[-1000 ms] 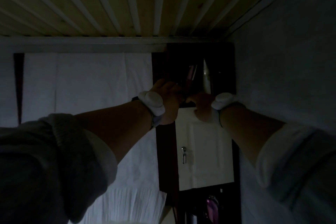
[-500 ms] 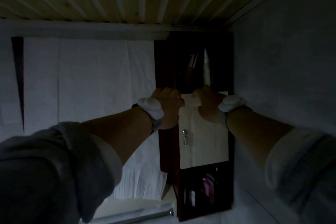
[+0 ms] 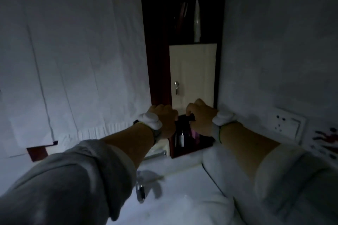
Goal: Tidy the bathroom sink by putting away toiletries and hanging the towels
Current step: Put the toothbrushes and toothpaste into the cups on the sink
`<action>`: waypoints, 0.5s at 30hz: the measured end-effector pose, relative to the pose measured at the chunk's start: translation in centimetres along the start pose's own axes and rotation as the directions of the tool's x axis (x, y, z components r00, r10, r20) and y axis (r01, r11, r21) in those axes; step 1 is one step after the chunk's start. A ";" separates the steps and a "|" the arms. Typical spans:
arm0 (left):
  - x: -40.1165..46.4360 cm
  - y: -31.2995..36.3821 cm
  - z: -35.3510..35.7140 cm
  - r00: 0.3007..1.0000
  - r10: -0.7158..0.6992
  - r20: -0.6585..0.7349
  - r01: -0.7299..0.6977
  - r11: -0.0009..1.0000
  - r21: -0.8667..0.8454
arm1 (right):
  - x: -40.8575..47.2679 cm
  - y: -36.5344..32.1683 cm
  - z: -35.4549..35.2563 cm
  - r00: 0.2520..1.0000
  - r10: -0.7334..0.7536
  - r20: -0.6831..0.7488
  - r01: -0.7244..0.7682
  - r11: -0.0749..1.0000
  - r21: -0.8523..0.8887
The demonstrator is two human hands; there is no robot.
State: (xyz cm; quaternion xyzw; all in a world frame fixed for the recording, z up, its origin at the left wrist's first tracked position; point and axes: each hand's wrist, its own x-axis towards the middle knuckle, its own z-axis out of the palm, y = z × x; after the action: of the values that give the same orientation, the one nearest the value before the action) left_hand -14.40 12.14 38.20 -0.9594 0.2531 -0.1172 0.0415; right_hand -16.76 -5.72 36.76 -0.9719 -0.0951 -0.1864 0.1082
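Dim room. Dark red-brown wall cabinet [image 3: 157, 45] in corner, upright, open niches above and below cream door [image 3: 193, 71]. Small metal pull [image 3: 176, 87] hangs at door's left side. White wall socket [image 3: 285, 124] on right wall, red splash-shaped sticker [image 3: 327, 138] just beside it. Pale sheeting [image 3: 73, 56] covers left wall, dark red patch [image 3: 37, 151] exposed at its lower edge.

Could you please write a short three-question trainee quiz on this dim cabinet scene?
1. True or false: the cream door is shut.
2. Where are both hands? A) at the tap B) at the open shelf below the door C) on the wall socket
3. Fill in: a bottle stands ___ the lower shelf.

Key: 1 true. 2 B: left hand, right hand. 3 inside.
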 end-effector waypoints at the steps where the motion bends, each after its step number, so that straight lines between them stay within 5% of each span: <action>1: -1.2 0.5 1.3 1.000 0.012 0.027 -0.012 1.000 -0.026 | -1.1 0.1 1.8 0.999 0.021 0.033 -0.021 1.000 0.011; 15: -8.3 4.0 16.4 0.957 0.134 0.259 -0.073 0.970 -0.231 | -13.0 4.2 17.1 0.840 0.311 0.445 -0.348 0.938 0.000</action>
State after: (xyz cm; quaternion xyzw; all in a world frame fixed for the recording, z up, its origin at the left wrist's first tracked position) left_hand -19.28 13.15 20.04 -0.9505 0.3064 0.0470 -0.0238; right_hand -21.87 -7.41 15.53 -0.9851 0.0441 0.0626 0.1538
